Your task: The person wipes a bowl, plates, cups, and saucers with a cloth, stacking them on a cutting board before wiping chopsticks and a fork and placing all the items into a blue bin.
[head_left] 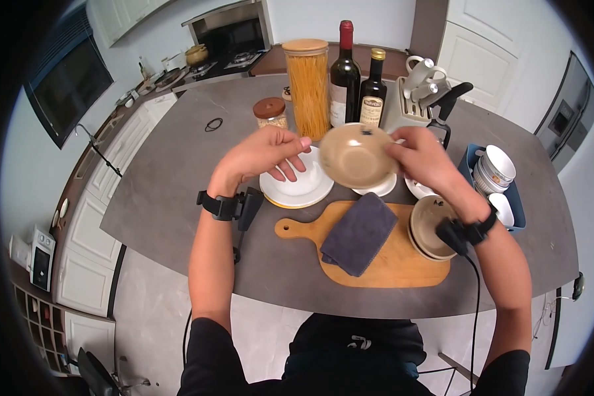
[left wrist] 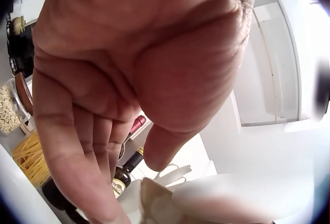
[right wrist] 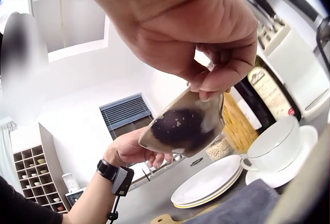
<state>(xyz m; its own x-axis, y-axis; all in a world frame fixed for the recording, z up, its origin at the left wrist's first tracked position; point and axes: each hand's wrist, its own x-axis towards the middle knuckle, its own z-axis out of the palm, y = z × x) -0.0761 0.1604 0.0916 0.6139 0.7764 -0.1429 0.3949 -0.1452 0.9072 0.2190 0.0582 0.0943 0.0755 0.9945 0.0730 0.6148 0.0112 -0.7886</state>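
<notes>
1. Head view: both hands hold a tan bowl [head_left: 356,156] up off the counter [head_left: 178,198], tilted so its hollow faces the person; the right hand [head_left: 424,158] pinches its right rim, thumb against curled fingers; the left hand [head_left: 264,153] meets the left rim at its fingertips, the other fingers loose and slightly spread.
2. Right wrist view: the right hand [right wrist: 206,43] nips the bowl [right wrist: 183,126] by its top edge between thumb and fingertips; the bowl hangs below it, its dark underside showing; the left hand [right wrist: 136,149] touches the far edge.
3. Left wrist view: the left hand [left wrist: 129,79] fills the frame, palm towards the lens, fingers pointing down side by side; the bowl's edge [left wrist: 154,203] shows just below the fingertips; whether they pinch it, I cannot tell.
4. Below the left hand lie white plates [head_left: 297,188]; under the bowl sits a cup on a saucer [head_left: 379,187]; nearer the person lies a board [head_left: 383,264] with a grey cloth [head_left: 360,232] on it; under the right wrist sit more tan bowls [head_left: 429,228].
5. Beyond the hands stand a pasta jar [head_left: 308,86] and two bottles [head_left: 356,79].
</notes>
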